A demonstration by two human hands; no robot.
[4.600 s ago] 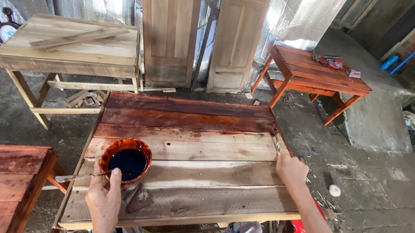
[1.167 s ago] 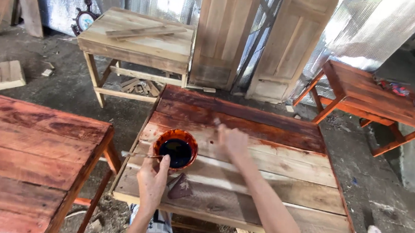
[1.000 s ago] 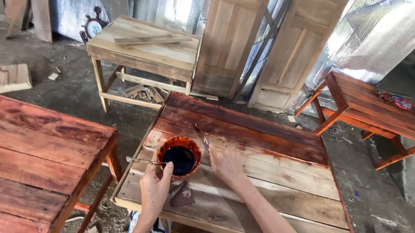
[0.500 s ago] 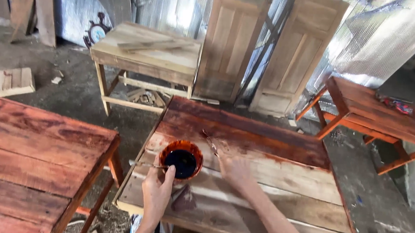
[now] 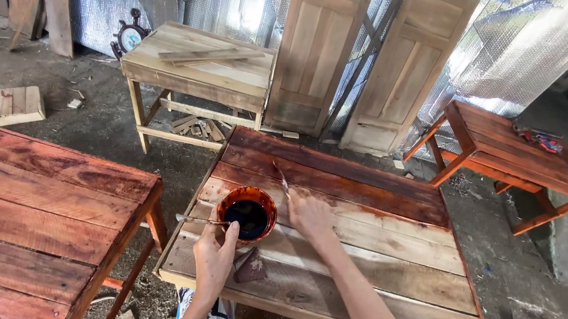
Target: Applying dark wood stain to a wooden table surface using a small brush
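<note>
while left hand [image 5: 214, 255] steadies bowl [image 5: 246, 213]

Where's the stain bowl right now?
In the head view, the stain bowl sits on the half-stained table, near its left edge, between the left hand gripping its rim and the right hand holding a brush.

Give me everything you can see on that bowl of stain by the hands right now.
The bowl is round, shallow, orange-red and smeared with stain, and holds a dark, nearly black liquid. It sits upright on the still-pale planks of the half-stained table, near its left edge. The left hand grips the near rim and pinches a thin stick lying beside it. The right hand, holding a brush, is just to its right, apart from it.
</note>
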